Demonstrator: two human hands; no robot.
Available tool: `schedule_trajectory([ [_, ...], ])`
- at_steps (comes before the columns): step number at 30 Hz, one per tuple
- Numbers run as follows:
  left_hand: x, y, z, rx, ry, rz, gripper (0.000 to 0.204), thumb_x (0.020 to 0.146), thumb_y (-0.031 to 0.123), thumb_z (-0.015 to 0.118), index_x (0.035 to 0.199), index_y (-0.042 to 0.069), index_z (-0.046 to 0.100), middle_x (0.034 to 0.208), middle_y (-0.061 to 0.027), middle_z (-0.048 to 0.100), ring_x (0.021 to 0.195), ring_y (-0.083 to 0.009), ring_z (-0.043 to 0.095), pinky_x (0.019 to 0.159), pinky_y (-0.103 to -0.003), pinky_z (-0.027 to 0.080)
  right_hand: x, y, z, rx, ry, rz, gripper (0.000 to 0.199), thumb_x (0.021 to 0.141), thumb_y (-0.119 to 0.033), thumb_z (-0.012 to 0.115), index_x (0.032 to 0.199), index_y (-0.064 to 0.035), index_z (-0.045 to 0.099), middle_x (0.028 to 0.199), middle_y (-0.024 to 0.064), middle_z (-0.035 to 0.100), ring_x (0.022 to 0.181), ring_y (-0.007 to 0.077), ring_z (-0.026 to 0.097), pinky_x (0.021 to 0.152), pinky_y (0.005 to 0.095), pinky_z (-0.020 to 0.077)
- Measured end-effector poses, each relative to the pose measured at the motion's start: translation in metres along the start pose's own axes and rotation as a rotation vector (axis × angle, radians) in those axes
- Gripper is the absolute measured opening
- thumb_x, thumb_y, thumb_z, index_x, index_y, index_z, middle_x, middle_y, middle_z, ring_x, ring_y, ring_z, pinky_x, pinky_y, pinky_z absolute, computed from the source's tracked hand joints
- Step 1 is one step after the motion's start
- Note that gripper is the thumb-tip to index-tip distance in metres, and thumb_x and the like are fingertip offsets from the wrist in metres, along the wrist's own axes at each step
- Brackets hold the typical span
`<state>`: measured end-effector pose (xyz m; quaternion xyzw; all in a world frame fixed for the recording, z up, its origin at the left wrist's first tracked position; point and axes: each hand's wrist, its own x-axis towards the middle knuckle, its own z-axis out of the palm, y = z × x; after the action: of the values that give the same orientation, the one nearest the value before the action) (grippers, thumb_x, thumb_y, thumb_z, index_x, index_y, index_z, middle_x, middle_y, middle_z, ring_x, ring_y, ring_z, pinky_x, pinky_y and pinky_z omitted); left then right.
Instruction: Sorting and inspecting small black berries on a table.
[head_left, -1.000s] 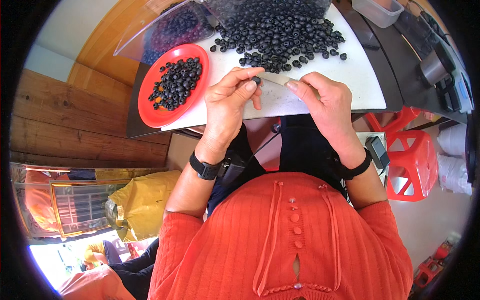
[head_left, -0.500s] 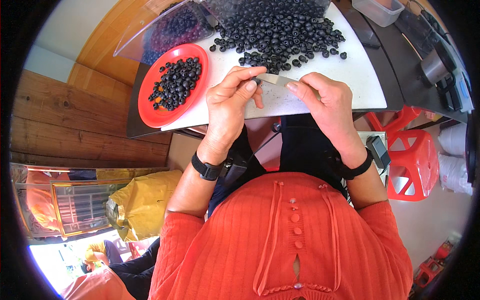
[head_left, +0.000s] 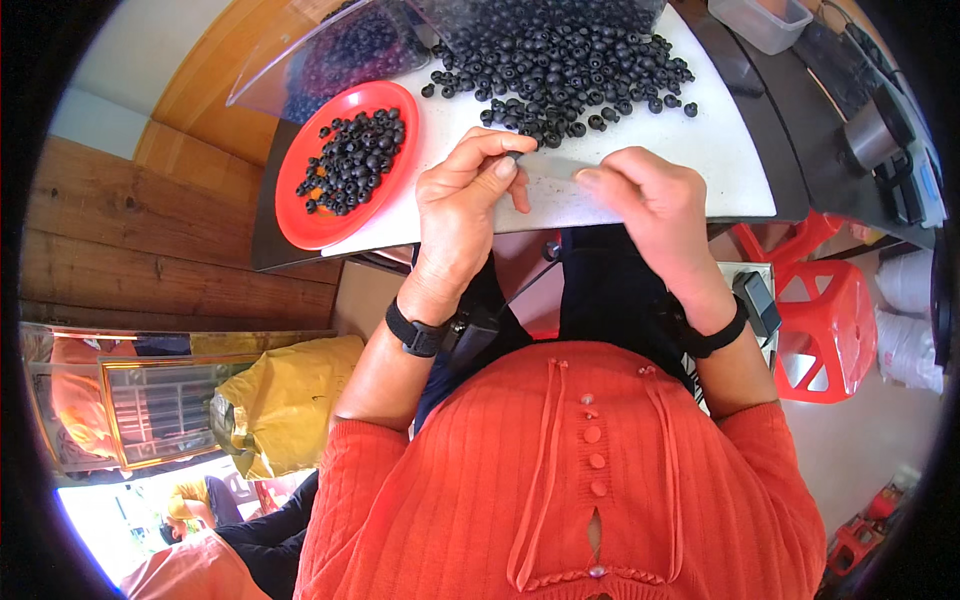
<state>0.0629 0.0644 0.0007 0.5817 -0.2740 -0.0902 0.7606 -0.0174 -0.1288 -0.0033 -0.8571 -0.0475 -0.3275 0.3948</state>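
Note:
My left hand [head_left: 460,190] is closed over the near edge of a white board [head_left: 715,150], pinching a small black bead [head_left: 514,155] between thumb and fingers. Across from it, my right hand [head_left: 655,195] grips a small knife [head_left: 556,168]. Its thin pale blade is smeared by motion and points left toward the pinched bead. Whether blade and bead touch cannot be made out. A large heap of black round beads [head_left: 570,75], many with a visible hole, lies on the board just beyond my hands. To the left, a red plate [head_left: 292,215] holds a smaller batch of the same beads.
A clear plastic box [head_left: 270,75] tilts at the far left of the board, with more beads at it. Farther right are a clear tub [head_left: 765,25] and a metal cup [head_left: 875,130]. A red plastic stool [head_left: 830,330] stands beside the table, and a yellow bag [head_left: 290,405] sits low left.
The knife blade was sharp against the bead half a second ago and is blurred now. My right hand has moved slightly; the left hand keeps its pinch in nearly the same place.

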Motion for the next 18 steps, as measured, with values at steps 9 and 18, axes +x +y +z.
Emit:
schedule_trajectory([
  [9, -0.002, -0.001, -0.002, 0.025, -0.048, 0.011, 0.028, 0.098, -0.002, 0.057, 0.124, -0.007, 0.065, 0.102, -0.0094, 0.060, 0.077, -0.0172, 0.061, 0.071, -0.029, 0.051, 0.000, -0.003, -0.001, 0.052, 0.034, 0.079, 0.028, 0.092, -0.027, 0.073, 0.077, -0.0045, 0.066, 0.060, 0.0096, 0.057, 0.049, 0.0224, 0.054, 0.049, 0.0343, 0.0408],
  [18, -0.002, -0.001, 0.000, -0.017, -0.010, 0.013, 0.025, 0.097, -0.005, 0.055, 0.118, -0.005, 0.068, 0.099, -0.0079, 0.060, 0.076, -0.0150, 0.061, 0.068, -0.028, 0.053, 0.000, -0.005, 0.009, -0.059, 0.070, 0.002, 0.027, 0.090, -0.026, 0.073, 0.076, -0.0050, 0.063, 0.065, 0.0107, 0.059, 0.054, 0.0280, 0.058, 0.051, 0.0382, 0.0430],
])
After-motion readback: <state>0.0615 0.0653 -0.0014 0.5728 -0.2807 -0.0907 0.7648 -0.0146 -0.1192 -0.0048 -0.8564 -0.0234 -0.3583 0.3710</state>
